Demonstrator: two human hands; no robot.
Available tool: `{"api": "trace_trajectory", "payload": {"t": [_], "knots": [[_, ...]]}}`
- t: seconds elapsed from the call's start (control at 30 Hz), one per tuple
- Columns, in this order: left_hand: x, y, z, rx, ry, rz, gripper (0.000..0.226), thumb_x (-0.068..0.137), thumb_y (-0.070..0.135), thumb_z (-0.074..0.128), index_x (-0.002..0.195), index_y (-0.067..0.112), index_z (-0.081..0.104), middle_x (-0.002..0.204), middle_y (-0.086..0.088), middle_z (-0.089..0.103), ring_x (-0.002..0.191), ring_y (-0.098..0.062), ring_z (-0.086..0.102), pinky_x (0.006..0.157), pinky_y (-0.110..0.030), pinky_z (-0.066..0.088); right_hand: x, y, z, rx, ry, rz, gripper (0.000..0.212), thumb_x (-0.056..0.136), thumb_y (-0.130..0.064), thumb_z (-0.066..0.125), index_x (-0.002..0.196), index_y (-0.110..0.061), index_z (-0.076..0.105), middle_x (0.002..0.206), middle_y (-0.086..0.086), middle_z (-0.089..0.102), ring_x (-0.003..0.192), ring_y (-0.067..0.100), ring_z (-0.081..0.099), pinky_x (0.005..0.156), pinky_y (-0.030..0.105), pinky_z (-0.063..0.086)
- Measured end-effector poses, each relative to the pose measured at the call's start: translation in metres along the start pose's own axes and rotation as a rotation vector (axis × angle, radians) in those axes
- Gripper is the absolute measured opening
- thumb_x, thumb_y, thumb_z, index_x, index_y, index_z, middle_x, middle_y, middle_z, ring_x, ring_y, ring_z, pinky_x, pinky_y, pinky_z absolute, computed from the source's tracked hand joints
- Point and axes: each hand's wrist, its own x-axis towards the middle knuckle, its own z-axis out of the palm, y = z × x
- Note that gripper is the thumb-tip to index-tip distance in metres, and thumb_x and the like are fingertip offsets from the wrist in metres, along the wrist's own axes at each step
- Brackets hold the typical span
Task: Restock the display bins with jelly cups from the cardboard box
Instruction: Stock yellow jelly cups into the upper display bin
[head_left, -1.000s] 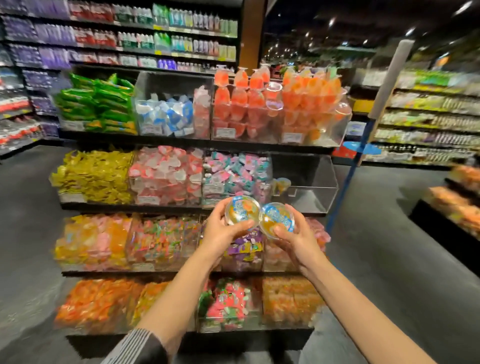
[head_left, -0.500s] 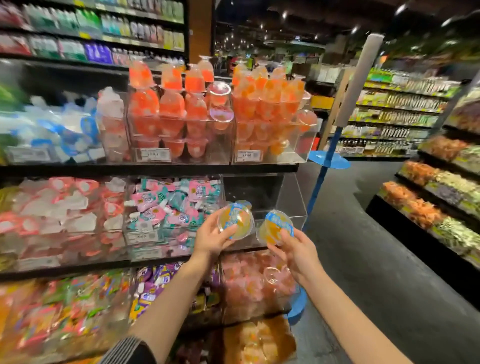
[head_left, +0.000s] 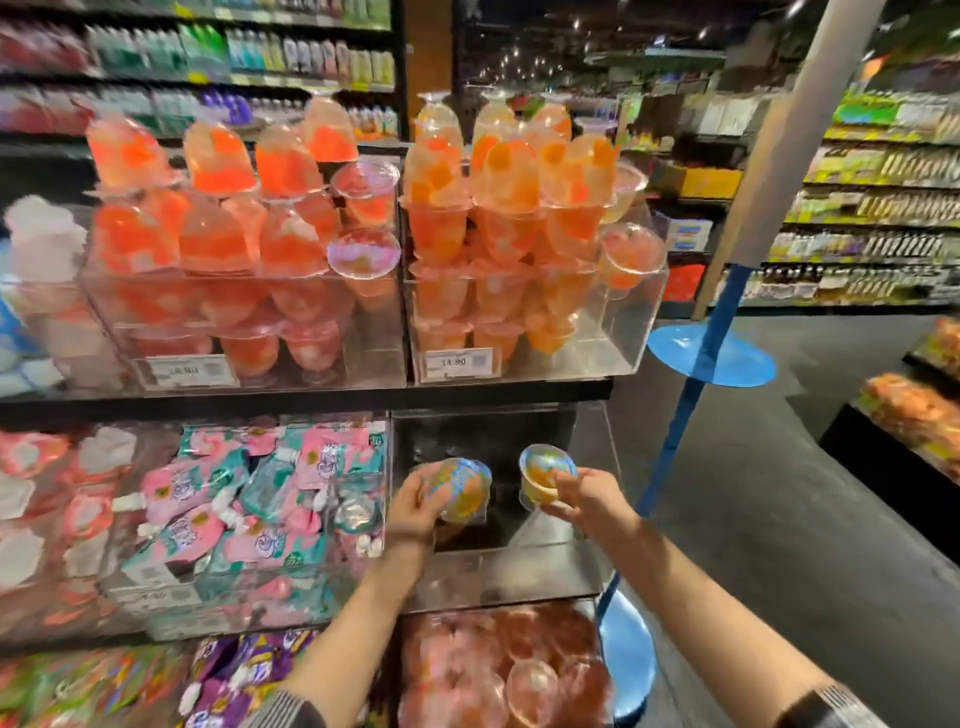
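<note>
My left hand grips an orange jelly cup with a blue printed lid. A second, like cup is held by my right hand. Both cups hang over the open top of a clear acrylic bin on the middle shelf, which looks empty inside. The cardboard box is out of view.
The shelf above carries two clear bins piled high with red jelly cups and orange jelly cups. Pink and teal pouches fill the bin to the left. A blue pole with a round blue tray stands at the right, beside a dark aisle floor.
I have come closer to the shelves, and the view shifted right. Both hands have carried their cups forward and down, from in front of the shelves to over the empty bin.
</note>
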Motion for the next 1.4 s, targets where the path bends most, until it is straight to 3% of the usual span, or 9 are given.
{"api": "trace_trajectory", "payload": {"t": [0.2, 0.3, 0.37, 0.5, 0.63, 0.77, 1.03, 1.2, 1.4], "knots": [[0.04, -0.03, 0.014, -0.009, 0.121, -0.08, 0.027, 0.097, -0.001, 0.046, 0.123, -0.003, 0.052, 0.108, -0.018, 0.061, 0.071, -0.011, 0.069, 0.051, -0.032, 0.057, 0.113, 0.025, 0.003, -0.033, 0.113, 0.207, 0.024, 0.088, 0.01, 0.051, 0.11, 0.006, 0.057, 0.088, 0.021, 0.066, 0.05, 0.022, 0.067, 0.048, 0.04, 0.057], [0.048, -0.037, 0.012, 0.017, 0.176, -0.096, 0.03, 0.099, 0.004, 0.045, 0.129, 0.0, 0.049, 0.119, -0.022, 0.06, 0.096, -0.032, 0.067, 0.063, -0.044, 0.059, 0.136, 0.034, 0.011, -0.007, 0.166, 0.251, 0.014, 0.087, 0.012, 0.049, 0.085, 0.0, 0.056, 0.107, 0.029, 0.058, 0.09, 0.04, 0.064, 0.077, 0.058, 0.054], [0.049, -0.042, 0.011, 0.043, 0.218, -0.07, 0.026, 0.099, 0.006, 0.045, 0.124, 0.001, 0.048, 0.118, -0.02, 0.06, 0.097, -0.035, 0.065, 0.06, -0.044, 0.059, 0.147, 0.043, 0.014, -0.104, 0.103, 0.238, 0.013, 0.086, 0.011, 0.054, 0.084, -0.001, 0.057, 0.113, 0.029, 0.06, 0.097, 0.041, 0.061, 0.078, 0.058, 0.054], [0.05, -0.046, 0.01, 0.132, 0.304, -0.026, 0.005, 0.098, 0.01, 0.047, 0.103, 0.009, 0.045, 0.104, -0.014, 0.06, 0.085, -0.023, 0.065, 0.057, -0.039, 0.059, 0.156, 0.057, 0.021, -0.194, 0.072, 0.262, 0.031, 0.079, 0.015, 0.064, 0.108, 0.005, 0.061, 0.116, 0.029, 0.06, 0.104, 0.046, 0.061, 0.084, 0.061, 0.051], [0.05, -0.048, 0.008, 0.222, 0.305, 0.005, 0.006, 0.097, 0.013, 0.052, 0.095, 0.018, 0.049, 0.1, -0.005, 0.062, 0.094, -0.026, 0.065, 0.078, -0.055, 0.056, 0.158, 0.056, 0.025, -0.206, 0.073, 0.26, 0.039, 0.082, 0.014, 0.061, 0.12, 0.006, 0.057, 0.117, 0.028, 0.061, 0.103, 0.045, 0.061, 0.078, 0.058, 0.054], [0.047, -0.043, 0.012, 0.19, 0.289, 0.038, 0.01, 0.098, 0.01, 0.049, 0.092, 0.018, 0.049, 0.098, -0.004, 0.061, 0.087, -0.019, 0.065, 0.066, -0.042, 0.059, 0.157, 0.06, 0.025, -0.275, 0.075, 0.204, 0.036, 0.087, 0.002, 0.064, 0.121, 0.007, 0.056, 0.117, 0.027, 0.061, 0.103, 0.042, 0.063, 0.074, 0.05, 0.056], [0.04, -0.043, 0.011, 0.26, 0.302, 0.133, 0.015, 0.095, 0.007, 0.054, 0.091, 0.021, 0.053, 0.093, -0.002, 0.064, 0.089, -0.02, 0.066, 0.074, -0.041, 0.059, 0.095, 0.024, 0.03, -0.989, 0.091, -0.095, 0.042, 0.091, -0.029, 0.061, 0.118, 0.003, 0.057, 0.111, 0.02, 0.061, 0.107, 0.035, 0.059, 0.086, 0.036, 0.047], [0.036, -0.038, 0.013, 0.358, 0.208, 0.189, 0.008, 0.093, 0.014, 0.059, 0.096, 0.021, 0.056, 0.097, -0.001, 0.067, 0.097, -0.019, 0.064, 0.087, -0.037, 0.053, 0.04, 0.025, 0.045, -0.459, -0.454, 0.196, 0.028, 0.095, -0.034, 0.057, 0.108, -0.01, 0.056, 0.074, 0.008, 0.06, 0.061, 0.015, 0.062, 0.058, 0.027, 0.054], [0.026, -0.032, 0.012, 0.254, 0.06, 0.205, 0.022, 0.088, 0.016, 0.064, 0.108, 0.014, 0.054, 0.107, -0.008, 0.063, 0.1, -0.023, 0.064, 0.08, -0.039, 0.057, 0.026, 0.028, 0.051, -0.371, -0.373, 0.043, 0.02, 0.094, -0.011, 0.058, 0.112, -0.001, 0.055, 0.099, 0.015, 0.065, 0.076, 0.019, 0.066, 0.063, 0.029, 0.058]]}}
